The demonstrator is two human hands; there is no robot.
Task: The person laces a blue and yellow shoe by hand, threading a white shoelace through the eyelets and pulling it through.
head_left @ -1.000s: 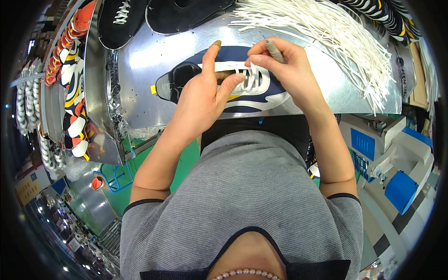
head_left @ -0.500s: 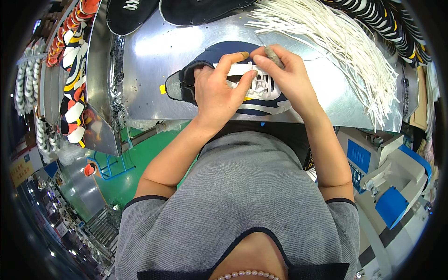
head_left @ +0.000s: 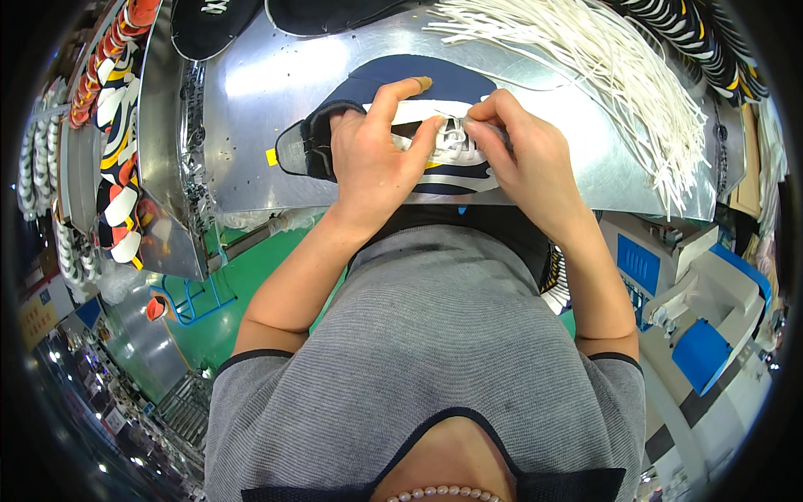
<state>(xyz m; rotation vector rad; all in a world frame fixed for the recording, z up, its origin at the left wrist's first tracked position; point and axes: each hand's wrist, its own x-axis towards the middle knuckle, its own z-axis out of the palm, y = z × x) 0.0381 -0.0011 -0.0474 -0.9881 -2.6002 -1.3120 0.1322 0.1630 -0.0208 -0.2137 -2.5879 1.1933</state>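
A navy and white shoe upper (head_left: 456, 74) lies on its side on the metal worktop, its dark collar toward the left. My left hand (head_left: 370, 159) grips it, with some fingers inside the collar opening and the thumb at the eyelets. The index finger, wearing a yellowish tip cover, is raised apart. White lace (head_left: 452, 144) crosses the eyelet rows. My right hand (head_left: 537, 159) is closed in a pinch beside the lace, around a thin hand tool with a wrapped handle. Its slim metal end (head_left: 450, 114) shows near the eyelets; the handle is mostly hidden by the fingers.
A big fan of loose white laces (head_left: 577, 58) covers the right of the metal worktop (head_left: 251, 159). Black shoe parts (head_left: 209, 29) lie at the far edge. Stacked uppers (head_left: 125, 151) stand left, more (head_left: 711, 50) at far right. A grey and blue machine (head_left: 703, 293) is at right.
The shoe upper and both hands appear slightly farther left and up in the picture. My right hand has turned and come down to the eyelets; the tool's handle, plainly visible before, is now mostly hidden.
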